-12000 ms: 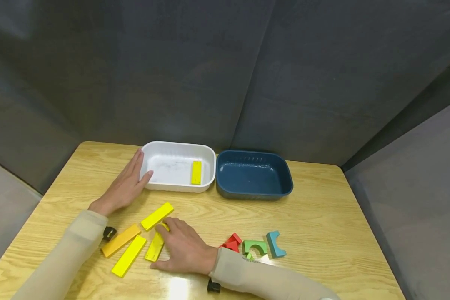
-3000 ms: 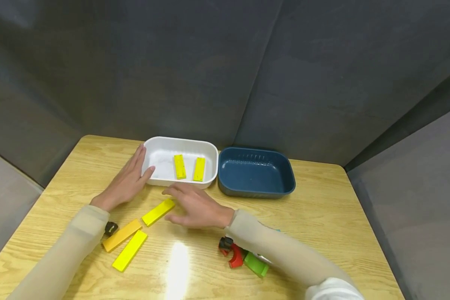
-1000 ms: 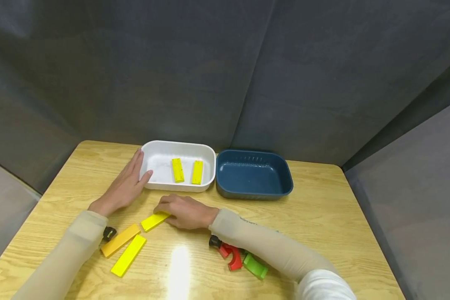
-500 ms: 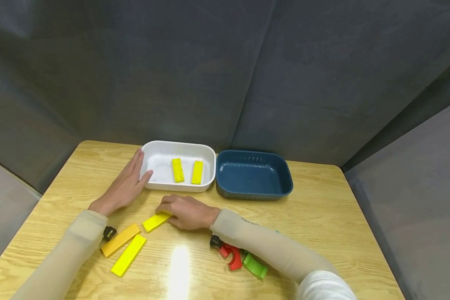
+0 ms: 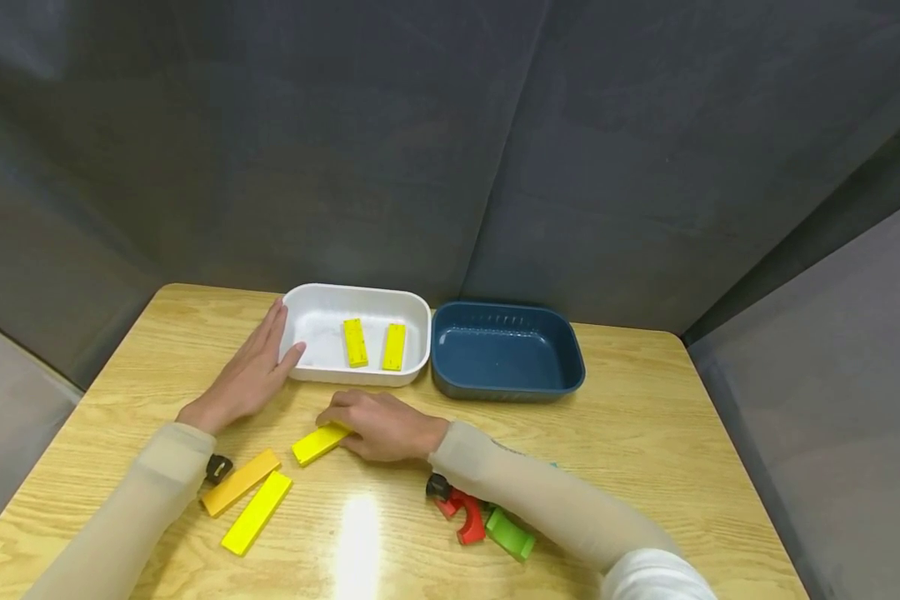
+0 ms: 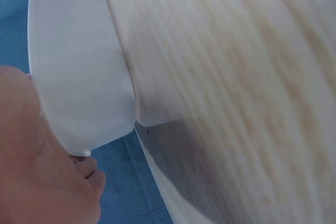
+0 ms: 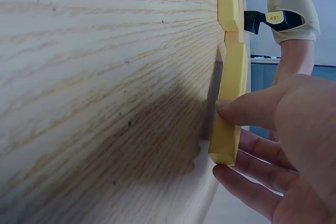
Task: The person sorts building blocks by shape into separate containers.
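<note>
Head view looks down over the table (image 5: pixel 645 433); 2 wrist views skim it closely, perhaps sideways.

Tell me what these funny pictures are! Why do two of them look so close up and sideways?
A person sits at a wooden table wearing three small cameras. One is on the head and looks down at both hands. One is on each wrist, so those pictures are very close and tipped over.

The left hand lies flat against the side of a white tray, which has two yellow blocks inside. Beside it is a dark blue tray with nothing visible in it.

The right hand pinches a yellow block; the right wrist picture shows the thumb and fingers on its end.

Two more long blocks lie on the table, and a red piece and a green piece peek out by the right arm.
</note>
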`<action>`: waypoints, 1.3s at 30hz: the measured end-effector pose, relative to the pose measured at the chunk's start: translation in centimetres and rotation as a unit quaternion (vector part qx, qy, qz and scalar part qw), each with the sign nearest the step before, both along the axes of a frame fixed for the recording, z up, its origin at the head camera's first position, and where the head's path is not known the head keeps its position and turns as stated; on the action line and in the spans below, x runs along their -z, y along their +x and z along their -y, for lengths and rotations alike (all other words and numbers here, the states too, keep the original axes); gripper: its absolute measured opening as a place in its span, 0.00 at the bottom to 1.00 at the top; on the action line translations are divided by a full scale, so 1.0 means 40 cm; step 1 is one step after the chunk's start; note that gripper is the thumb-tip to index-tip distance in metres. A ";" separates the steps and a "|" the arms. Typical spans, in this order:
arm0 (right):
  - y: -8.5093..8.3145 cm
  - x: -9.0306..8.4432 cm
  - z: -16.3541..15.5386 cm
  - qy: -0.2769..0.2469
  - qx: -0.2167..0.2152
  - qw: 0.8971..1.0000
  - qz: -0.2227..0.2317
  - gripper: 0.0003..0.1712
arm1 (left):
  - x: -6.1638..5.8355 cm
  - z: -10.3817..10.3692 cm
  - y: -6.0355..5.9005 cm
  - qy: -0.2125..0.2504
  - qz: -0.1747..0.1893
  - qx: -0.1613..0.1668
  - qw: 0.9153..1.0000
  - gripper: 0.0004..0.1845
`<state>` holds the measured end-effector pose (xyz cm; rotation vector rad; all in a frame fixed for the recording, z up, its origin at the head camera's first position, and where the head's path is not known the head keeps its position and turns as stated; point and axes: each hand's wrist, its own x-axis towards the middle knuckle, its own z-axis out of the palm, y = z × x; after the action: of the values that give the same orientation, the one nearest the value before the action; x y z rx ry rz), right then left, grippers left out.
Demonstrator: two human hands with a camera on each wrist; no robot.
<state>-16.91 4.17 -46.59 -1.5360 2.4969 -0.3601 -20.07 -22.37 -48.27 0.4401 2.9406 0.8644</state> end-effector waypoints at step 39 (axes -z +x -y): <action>0.005 -0.086 -0.055 -0.026 0.021 0.997 -0.063 0.21 | -0.001 -0.004 0.003 -0.001 0.003 -0.007 1.000 0.45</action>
<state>-16.72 6.37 -43.16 -1.5749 2.6399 -0.3476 -19.97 -22.22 -48.22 0.4169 2.9429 0.8641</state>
